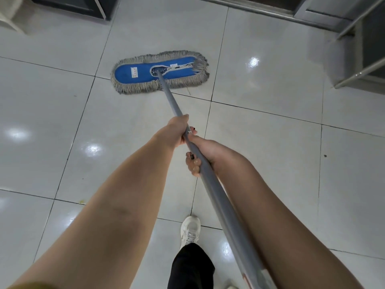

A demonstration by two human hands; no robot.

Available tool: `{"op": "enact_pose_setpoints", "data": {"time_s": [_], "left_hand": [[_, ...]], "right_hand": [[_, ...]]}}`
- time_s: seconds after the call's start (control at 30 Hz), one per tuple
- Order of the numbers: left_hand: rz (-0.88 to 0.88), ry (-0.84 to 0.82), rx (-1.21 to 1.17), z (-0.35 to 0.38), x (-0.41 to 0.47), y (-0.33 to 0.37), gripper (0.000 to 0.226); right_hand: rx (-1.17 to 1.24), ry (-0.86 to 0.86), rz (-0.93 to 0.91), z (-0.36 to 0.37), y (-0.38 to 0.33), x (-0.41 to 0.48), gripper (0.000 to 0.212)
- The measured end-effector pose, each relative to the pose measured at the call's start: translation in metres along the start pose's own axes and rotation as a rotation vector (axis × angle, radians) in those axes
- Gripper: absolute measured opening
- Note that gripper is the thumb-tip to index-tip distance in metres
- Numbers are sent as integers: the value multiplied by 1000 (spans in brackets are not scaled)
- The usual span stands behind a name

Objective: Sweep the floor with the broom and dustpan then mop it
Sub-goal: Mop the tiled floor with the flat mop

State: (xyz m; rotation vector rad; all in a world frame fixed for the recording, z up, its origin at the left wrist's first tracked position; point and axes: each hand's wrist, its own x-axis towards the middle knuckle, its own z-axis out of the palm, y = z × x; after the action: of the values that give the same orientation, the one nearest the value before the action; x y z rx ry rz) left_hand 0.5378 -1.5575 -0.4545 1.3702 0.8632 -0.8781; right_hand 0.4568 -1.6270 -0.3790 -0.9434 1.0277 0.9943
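Your left hand [176,131] grips the handle [171,98], fingers curled round it. Right hand [205,152] clamps it just behind, fingers wrapped underneath. Mop head [125,74] lies flat on the tiled floor [270,142], well ahead of your shoe [190,228].

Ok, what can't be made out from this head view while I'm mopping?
Head view:
- Mop head underside: hidden beneath its own blue top.
- Handle top end: cut off by the bottom edge.
- Label on the mop head: too small to read.
- Dark speck on the floor: too small to identify.
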Motion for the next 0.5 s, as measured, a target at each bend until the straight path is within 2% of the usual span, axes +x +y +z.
{"op": "enact_pose_setpoints", "data": {"time_s": [0.17, 0.5], "left_hand": [[-12, -8, 78, 5, -14, -17, 21], [-52, -46, 149, 11, -73, -79, 23]], "right_hand": [[114, -80, 29, -9, 25, -9, 51], [157, -70, 51, -31, 98, -51, 50]]}}
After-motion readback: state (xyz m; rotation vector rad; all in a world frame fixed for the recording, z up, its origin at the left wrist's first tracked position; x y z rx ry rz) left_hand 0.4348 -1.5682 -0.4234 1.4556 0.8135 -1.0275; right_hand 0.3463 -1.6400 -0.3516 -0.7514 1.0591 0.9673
